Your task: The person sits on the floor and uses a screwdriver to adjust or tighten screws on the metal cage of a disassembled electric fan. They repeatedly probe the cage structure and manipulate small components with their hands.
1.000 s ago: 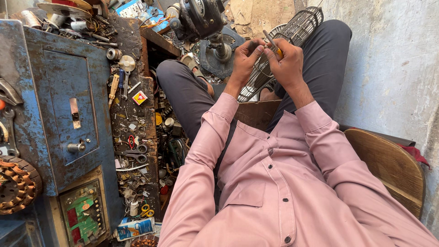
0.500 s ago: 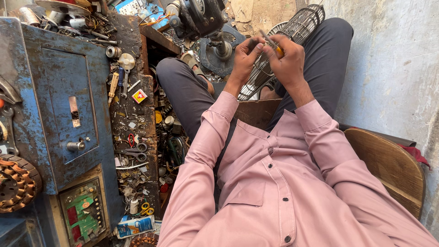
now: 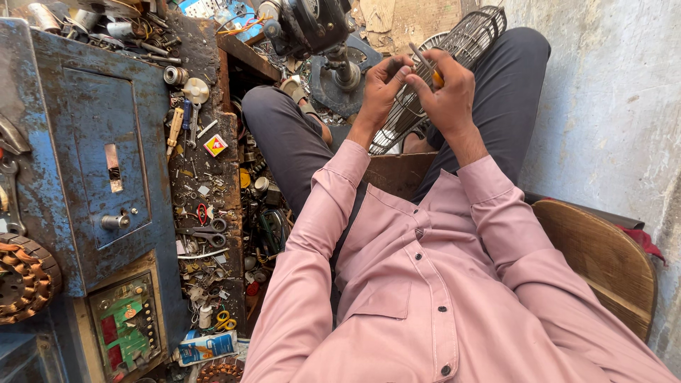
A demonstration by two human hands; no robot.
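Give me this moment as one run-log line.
left hand: at screwdriver tip | right hand: grips screwdriver | fan guard: on lap behind hands | fan motor: ahead | bench: left

hands: 2, left hand (image 3: 381,89) and right hand (image 3: 448,93), both up at the fan guard
screwdrivers in hand: 1, yellow-handled screwdriver (image 3: 428,67)
wire fan guards: 1 (image 3: 454,53)
fan motors on a stand: 1 (image 3: 312,25)
wooden chairs: 1 (image 3: 603,255)
blue metal cabinets: 1 (image 3: 85,156)
copper-wound stators: 1 (image 3: 21,276) (possibly another at the bottom edge, mostly cut off)
scissors: 1 (image 3: 206,232)
loose screws and washers: too many and too small to count
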